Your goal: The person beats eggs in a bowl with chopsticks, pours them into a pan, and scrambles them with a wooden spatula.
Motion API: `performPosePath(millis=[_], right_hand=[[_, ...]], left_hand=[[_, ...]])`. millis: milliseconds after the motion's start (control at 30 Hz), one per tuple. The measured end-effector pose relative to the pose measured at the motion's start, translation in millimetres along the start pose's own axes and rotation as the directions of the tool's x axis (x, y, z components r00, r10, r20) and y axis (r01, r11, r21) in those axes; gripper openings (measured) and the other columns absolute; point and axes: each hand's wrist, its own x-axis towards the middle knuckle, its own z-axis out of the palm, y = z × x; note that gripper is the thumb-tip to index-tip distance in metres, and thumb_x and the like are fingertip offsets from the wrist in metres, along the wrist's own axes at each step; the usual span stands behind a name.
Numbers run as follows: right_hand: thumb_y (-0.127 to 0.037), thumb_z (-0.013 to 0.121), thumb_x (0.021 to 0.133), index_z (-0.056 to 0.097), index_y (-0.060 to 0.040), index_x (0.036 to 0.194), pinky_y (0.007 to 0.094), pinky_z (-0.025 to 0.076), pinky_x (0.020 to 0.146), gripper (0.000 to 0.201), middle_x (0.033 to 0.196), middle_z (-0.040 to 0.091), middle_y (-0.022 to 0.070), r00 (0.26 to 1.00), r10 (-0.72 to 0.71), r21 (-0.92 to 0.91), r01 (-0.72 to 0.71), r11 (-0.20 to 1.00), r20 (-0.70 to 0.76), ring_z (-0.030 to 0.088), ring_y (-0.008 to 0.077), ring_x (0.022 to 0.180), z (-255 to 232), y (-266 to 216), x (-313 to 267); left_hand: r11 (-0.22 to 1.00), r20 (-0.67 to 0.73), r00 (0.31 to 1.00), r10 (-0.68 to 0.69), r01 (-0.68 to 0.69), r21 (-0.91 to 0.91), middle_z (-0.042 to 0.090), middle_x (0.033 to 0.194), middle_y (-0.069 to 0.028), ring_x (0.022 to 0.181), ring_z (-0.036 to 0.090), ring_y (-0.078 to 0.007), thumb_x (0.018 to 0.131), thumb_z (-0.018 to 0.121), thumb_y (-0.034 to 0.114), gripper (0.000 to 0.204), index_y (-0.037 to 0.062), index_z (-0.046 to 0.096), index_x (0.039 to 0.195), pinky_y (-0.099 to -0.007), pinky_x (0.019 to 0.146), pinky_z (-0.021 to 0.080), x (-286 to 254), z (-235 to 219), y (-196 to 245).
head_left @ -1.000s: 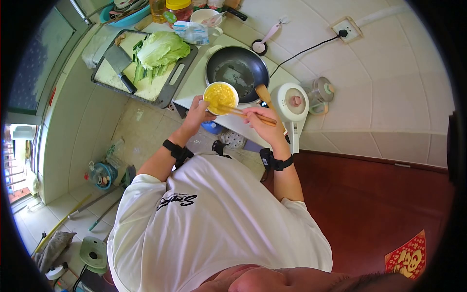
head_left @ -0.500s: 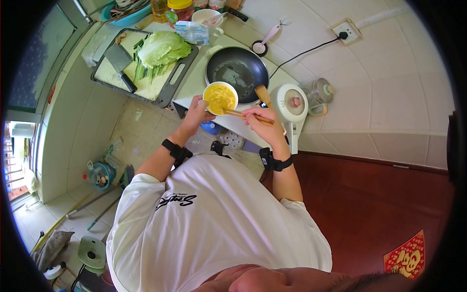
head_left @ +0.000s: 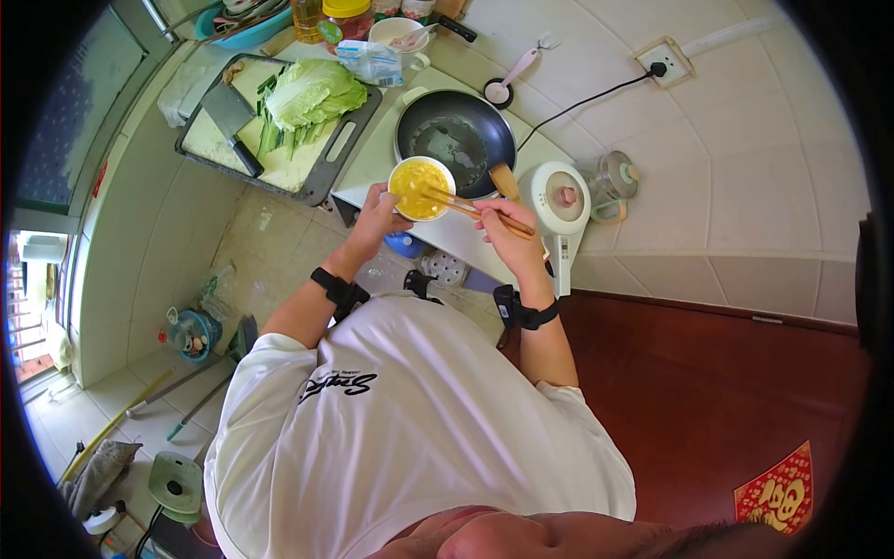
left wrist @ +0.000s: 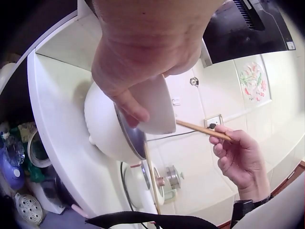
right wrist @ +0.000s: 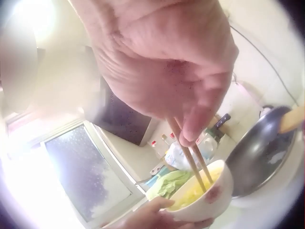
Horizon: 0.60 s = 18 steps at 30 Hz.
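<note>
My left hand (head_left: 374, 219) grips a small white bowl (right wrist: 225, 188) by its side, thumb near the rim. Beaten yellow egg (head_left: 408, 191) fills much of it. A pair of wooden chopsticks (head_left: 463, 206) is pinched in my right hand (head_left: 510, 240), tips down in the egg. In the left wrist view the bowl looks tilted, and its contents are hidden. Just beyond the bowl is a dark frying pan (head_left: 486, 119) with a shallow clear liquid in its bottom. A wooden spatula (head_left: 504, 179) leans on the pan's near right rim.
Left of the pan, a cutting board (head_left: 200, 149) bears a cleaver (head_left: 226, 116) and leafy cabbage (head_left: 317, 93). A white lidded pot (head_left: 549, 207) stands to the right, a glass jug (head_left: 615, 177) behind it. Jars and a mug (head_left: 386, 33) line the back. A cord (head_left: 582, 107) runs to the wall socket.
The chopsticks have shifted about in the egg, their tips now nearer the bowl's middle. My right hand has moved slightly to the right. The left hand and bowl stay nearly still.
</note>
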Motion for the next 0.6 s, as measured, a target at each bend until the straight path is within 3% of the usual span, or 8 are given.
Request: performPosePath(millis=[100,200,300,400,467,500,567,600], right_hand=[[-0.013,0.055,0.092,0.068,-0.0008,0.103,0.0231,0.053,0.061,0.021,0.087,0.068,0.0062,0.999,0.027,-0.130,-0.023,0.991,0.029,0.065,0.0106,0.075,-1,3,-1],[-0.013,0.055,0.092,0.068,-0.0003,0.103,0.0233,0.053,0.061,0.021,0.086,0.068,0.0061,0.999,0.023,0.019,-0.022,1.000,-0.025,0.065,0.0110,0.074,0,3,-1],[-0.013,0.055,0.092,0.068,0.0003,0.103,0.0232,0.053,0.060,0.022,0.088,0.068,0.0063,0.998,0.032,-0.130,-0.026,0.991,0.046,0.065,0.0110,0.076,-2,4,-2],[-0.012,0.055,0.092,0.068,0.0011,0.102,0.0226,0.053,0.061,0.021,0.087,0.068,0.0065,0.995,0.040,0.001,-0.040,0.999,-0.086,0.066,0.0108,0.075,0,2,-2],[-0.013,0.055,0.092,0.068,0.0009,0.103,0.0225,0.053,0.061,0.021,0.088,0.068,0.0068,0.991,0.094,-0.061,-0.089,0.994,0.090,0.065,0.0107,0.076,-3,-5,-4],[-0.013,0.055,0.092,0.068,0.0009,0.103,0.0225,0.053,0.061,0.021,0.088,0.068,0.0068,0.991,0.095,-0.059,-0.090,0.994,0.090,0.065,0.0107,0.076,-1,-1,-4],[-0.012,0.055,0.092,0.068,0.0010,0.102,0.0227,0.053,0.060,0.021,0.087,0.068,0.0068,0.993,-0.009,0.019,0.011,1.000,-0.115,0.066,0.0107,0.075,1,9,-1],[-0.012,0.055,0.092,0.068,0.0010,0.102,0.0227,0.053,0.060,0.021,0.087,0.068,0.0068,0.993,-0.009,0.018,0.012,1.000,-0.115,0.066,0.0107,0.075,0,6,-2]], left_hand=[[1.000,0.000,1.000,0.007,-0.007,0.010,0.056,0.113,-0.0184,0.093,0.066,-0.0264,0.094,0.048,0.025,0.045,0.0040,0.031,0.130,-0.0361,0.077,0.057,0,0,0],[1.000,-0.004,1.000,0.007,-0.007,0.004,0.056,0.114,-0.0185,0.093,0.066,-0.0266,0.094,0.048,0.025,0.044,0.0046,0.031,0.130,-0.0362,0.077,0.057,0,1,-1],[1.000,-0.006,1.000,-0.004,0.004,0.007,0.056,0.114,-0.0184,0.093,0.066,-0.0267,0.094,0.048,0.025,0.044,0.0049,0.031,0.130,-0.0362,0.077,0.057,-2,2,1],[1.000,-0.014,1.000,0.000,0.000,0.001,0.056,0.114,-0.0179,0.092,0.066,-0.0267,0.094,0.048,0.026,0.044,0.0050,0.031,0.129,-0.0363,0.077,0.057,-1,3,0],[1.000,-0.017,1.000,0.001,-0.002,-0.008,0.056,0.114,-0.0176,0.092,0.066,-0.0267,0.094,0.049,0.026,0.045,0.0049,0.031,0.129,-0.0362,0.077,0.057,-3,4,1],[1.000,-0.019,1.000,0.004,-0.004,-0.016,0.057,0.114,-0.0173,0.092,0.066,-0.0267,0.094,0.049,0.027,0.045,0.0049,0.032,0.129,-0.0362,0.077,0.057,-4,5,3],[1.000,-0.022,1.000,0.004,-0.004,-0.008,0.056,0.115,-0.0173,0.093,0.066,-0.0268,0.094,0.049,0.027,0.045,0.0048,0.032,0.129,-0.0361,0.076,0.057,-2,5,2],[1.000,-0.026,1.000,0.004,-0.004,-0.002,0.056,0.115,-0.0173,0.093,0.066,-0.0268,0.094,0.050,0.028,0.046,0.0048,0.032,0.129,-0.0360,0.076,0.057,-2,4,1]])
